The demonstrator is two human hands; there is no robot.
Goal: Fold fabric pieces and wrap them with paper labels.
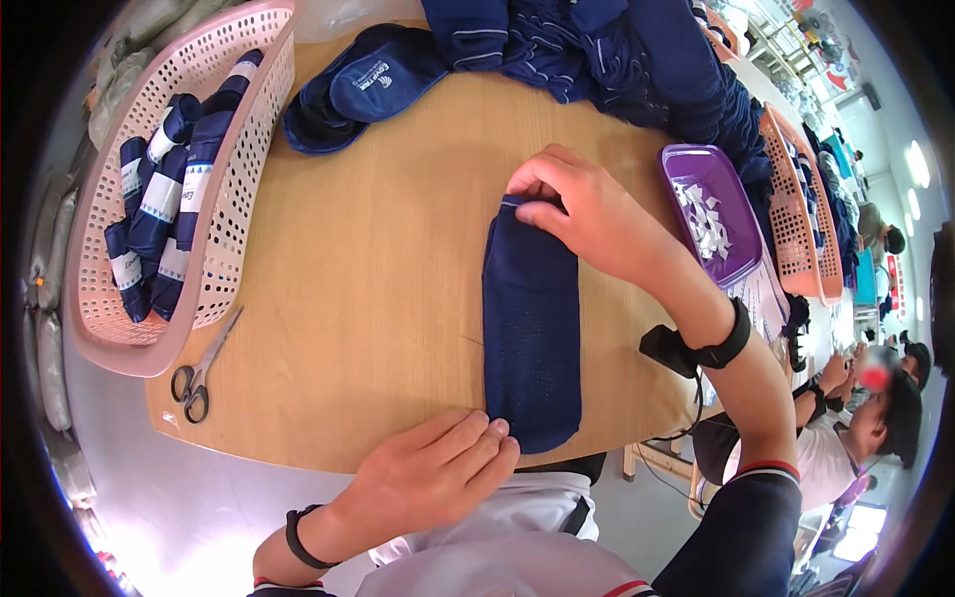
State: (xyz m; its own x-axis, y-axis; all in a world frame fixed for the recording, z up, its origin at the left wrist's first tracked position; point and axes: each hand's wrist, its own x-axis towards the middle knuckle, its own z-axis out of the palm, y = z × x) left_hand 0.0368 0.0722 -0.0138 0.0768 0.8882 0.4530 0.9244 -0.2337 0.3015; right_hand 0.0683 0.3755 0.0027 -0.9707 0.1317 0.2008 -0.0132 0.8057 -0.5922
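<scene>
Grip: right hand (582, 214) pinches far cuff of flat navy knit sock (532, 318); left hand (438, 473) presses near toe edge, fingers closed flat.
Sock: between both hands, on wooden table (368, 298).
Advice: keep taut, edges aligned.
Left of grip: steel scissors (202, 368), pink perforated plastic basket (234, 189).

The person's left hand (428, 476) lies low and close to the body, palm down, fingers stretched out together and pointing right, the fingertips (497, 430) pressed flat. A black band circles that wrist. The right arm reaches forward and across from the lower right, its dark sleeve with a red and white cuff pushed up to the elbow, a black strap on the wrist. The right hand (582, 214) is bent at the knuckles, thumb and forefinger seemingly pinched together, though the grip is partly hidden.
</scene>
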